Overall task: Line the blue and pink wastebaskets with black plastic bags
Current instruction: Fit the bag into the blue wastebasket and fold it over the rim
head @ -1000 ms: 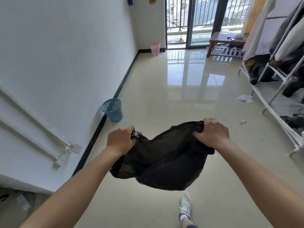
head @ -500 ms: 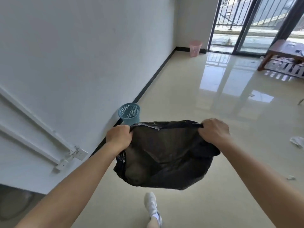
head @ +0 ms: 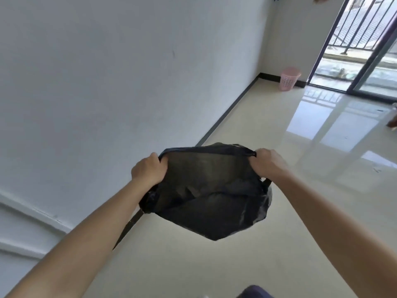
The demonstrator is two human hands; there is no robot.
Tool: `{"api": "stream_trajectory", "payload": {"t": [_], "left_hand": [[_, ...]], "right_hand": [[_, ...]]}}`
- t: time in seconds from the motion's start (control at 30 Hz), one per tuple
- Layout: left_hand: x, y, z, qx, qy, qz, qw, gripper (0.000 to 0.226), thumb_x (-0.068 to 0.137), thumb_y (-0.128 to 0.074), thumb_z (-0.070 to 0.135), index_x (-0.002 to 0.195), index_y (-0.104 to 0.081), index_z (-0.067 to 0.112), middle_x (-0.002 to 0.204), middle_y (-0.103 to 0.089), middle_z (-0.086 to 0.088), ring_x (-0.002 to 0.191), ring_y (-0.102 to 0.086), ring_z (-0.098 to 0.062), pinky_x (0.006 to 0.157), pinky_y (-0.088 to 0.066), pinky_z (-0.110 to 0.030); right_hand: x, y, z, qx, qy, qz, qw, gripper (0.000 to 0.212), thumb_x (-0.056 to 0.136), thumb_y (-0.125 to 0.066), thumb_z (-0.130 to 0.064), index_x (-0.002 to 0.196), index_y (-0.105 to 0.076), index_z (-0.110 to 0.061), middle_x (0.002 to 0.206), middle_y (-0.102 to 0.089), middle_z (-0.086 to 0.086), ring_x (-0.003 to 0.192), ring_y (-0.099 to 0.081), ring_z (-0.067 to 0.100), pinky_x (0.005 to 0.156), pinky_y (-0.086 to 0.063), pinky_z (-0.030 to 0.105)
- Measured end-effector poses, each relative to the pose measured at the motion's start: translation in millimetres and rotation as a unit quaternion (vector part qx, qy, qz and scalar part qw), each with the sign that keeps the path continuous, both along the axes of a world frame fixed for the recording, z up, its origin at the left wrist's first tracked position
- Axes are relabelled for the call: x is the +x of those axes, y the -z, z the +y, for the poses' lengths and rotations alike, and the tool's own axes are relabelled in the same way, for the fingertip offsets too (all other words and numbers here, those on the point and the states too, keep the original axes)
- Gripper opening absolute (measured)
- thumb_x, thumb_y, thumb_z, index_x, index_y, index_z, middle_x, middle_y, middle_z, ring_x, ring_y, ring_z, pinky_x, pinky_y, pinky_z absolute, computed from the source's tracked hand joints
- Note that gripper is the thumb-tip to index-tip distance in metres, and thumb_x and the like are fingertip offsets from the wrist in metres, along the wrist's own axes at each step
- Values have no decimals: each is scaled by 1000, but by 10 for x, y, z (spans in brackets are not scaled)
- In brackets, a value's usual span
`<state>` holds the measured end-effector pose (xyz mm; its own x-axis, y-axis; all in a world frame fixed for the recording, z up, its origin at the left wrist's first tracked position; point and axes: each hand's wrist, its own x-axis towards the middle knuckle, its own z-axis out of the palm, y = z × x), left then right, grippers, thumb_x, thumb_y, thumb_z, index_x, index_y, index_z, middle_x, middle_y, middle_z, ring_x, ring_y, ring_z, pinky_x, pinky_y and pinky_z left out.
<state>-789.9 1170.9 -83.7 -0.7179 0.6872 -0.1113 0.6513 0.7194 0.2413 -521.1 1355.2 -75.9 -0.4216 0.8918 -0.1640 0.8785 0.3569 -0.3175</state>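
Note:
A black plastic bag (head: 211,198) hangs in front of me with its mouth stretched wide. My left hand (head: 148,169) grips the left side of the bag's rim and my right hand (head: 267,163) grips the right side. The bag's body sags below and between my hands. A pink wastebasket (head: 289,78) stands on the floor in the far corner, beside the balcony door. The blue wastebasket is not visible; the bag covers the floor by the wall where it stood.
A white wall (head: 129,82) with a dark baseboard (head: 227,112) runs along my left. Glossy cream floor tiles (head: 300,168) stretch ahead to a sliding glass balcony door (head: 365,61). A brown piece of furniture (head: 392,122) shows at the right edge.
I have walked closer to the wall and the view turned left. The blue wastebasket went out of sight behind the bag. Both hands kept their grip and pulled the bag's mouth wider.

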Motion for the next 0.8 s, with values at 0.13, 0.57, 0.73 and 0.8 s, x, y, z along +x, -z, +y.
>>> {"api": "stream_trajectory", "payload": {"t": [0.13,0.57,0.73,0.8], "left_hand": [[-363,10,723,148,-55,10,987,35,100,-26,40,95,-48,13,77,-59,-3,63,-51,-19,56,-36,-31],[-1243,1737,2516,98,-305,-121,940,31,93,-53,39,111,-55,13,88,-66,-3,83,-63,-28,73,-52,-38],[-1521,2466,2857,100,-377,-143,910,33,100,-44,31,75,-51,11,56,-51,0,59,-55,-25,52,-35,-31],[-1640,2827,2930,101,-389,-147,904,36,100,-43,31,71,-49,10,56,-50,0,57,-53,-24,49,-32,-30]], "right_hand": [[-637,124,796,18,-15,99,995,19,91,-36,-24,93,-49,-10,90,-58,15,84,-53,35,70,-45,41],[-2703,1913,3140,-162,-162,87,969,12,77,-61,-12,78,-49,-13,89,-55,3,88,-54,28,64,-35,30],[-3226,2660,3440,-197,-154,105,963,35,69,-44,11,59,-39,-23,78,-52,6,73,-45,28,52,-26,25],[-3391,3023,3462,-212,-155,116,958,25,67,-43,11,63,-46,-13,79,-54,7,72,-46,28,54,-27,28]]}}
